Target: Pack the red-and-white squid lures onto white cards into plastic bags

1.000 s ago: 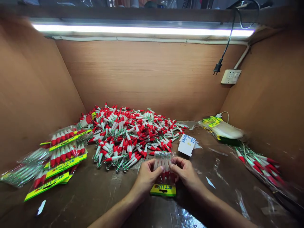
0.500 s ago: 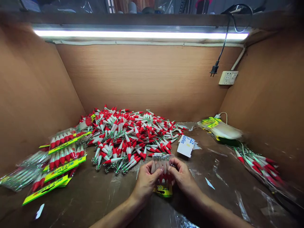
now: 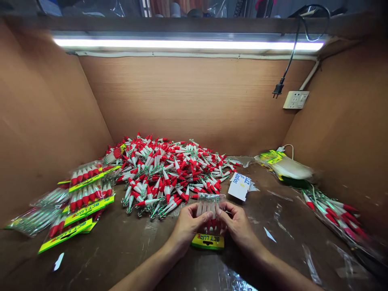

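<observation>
Lure packet (image 3: 207,241) pinched by left hand (image 3: 188,223), right hand (image 3: 237,223).

Clear packet (image 3: 211,227), held between left hand (image 3: 188,225) and right hand (image 3: 235,222): red-and-white lures (image 3: 207,206) lie side by side, red ends toward yellow header card (image 3: 200,241) (slotted, nearest the wearer).

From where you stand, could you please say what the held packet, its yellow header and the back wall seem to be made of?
Packet: glossy clear plastic film, since lures show through.
Yellow header: probably smooth printed card, flat with a slot.
Back wall: perhaps satin wood or veneer, judging by its grain.
</observation>
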Available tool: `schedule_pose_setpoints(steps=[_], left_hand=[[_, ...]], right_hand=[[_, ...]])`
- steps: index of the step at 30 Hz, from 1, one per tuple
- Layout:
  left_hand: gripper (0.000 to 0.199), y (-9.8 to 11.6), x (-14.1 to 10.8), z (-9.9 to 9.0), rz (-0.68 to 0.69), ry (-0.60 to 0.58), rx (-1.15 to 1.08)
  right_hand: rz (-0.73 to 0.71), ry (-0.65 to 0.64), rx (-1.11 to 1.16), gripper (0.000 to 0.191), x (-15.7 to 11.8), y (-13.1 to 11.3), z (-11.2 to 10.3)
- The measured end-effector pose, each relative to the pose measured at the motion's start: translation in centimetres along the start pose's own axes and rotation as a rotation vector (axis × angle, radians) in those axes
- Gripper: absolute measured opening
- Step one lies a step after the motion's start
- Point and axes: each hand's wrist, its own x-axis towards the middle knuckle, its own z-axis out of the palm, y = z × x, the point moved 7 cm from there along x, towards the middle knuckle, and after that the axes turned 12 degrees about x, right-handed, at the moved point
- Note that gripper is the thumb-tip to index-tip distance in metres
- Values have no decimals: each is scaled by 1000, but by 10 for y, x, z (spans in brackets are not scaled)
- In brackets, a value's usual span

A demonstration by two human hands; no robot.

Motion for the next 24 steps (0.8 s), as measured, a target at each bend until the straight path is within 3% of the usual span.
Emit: schedule_pose_setpoints(steps=[5, 10, 13, 16, 18, 20, 22, 24], left_hand=[[47, 4, 0, 3, 47, -70, -78], [39, -6, 4, 4, -34, -22, -152], [38, -3, 4, 4, -66, -58, -207], [28, 10, -4, -10, -151, -86, -323], [22, 23, -14, -30, -230, -63, -430], [20, 41, -23, -64, -254, 36, -505], [21, 67, -30, -113, -156, 209, -499], [26, 101, -36, -171, 46, 403, -401]], right_hand=[[29, -25, 9, 41, 4, 3, -7], [99, -73, -39, 50, 8, 10, -13], [138, -12, 32, 50, 12, 11, -20], [131, 110, 126, 58, 15, 4, -36], [92, 172, 150, 65, 14, -3, -47], [56, 189, 143, 67, 13, -8, -54], [38, 169, 116, 67, 12, -9, -55], [39, 132, 83, 67, 11, -6, -53]])
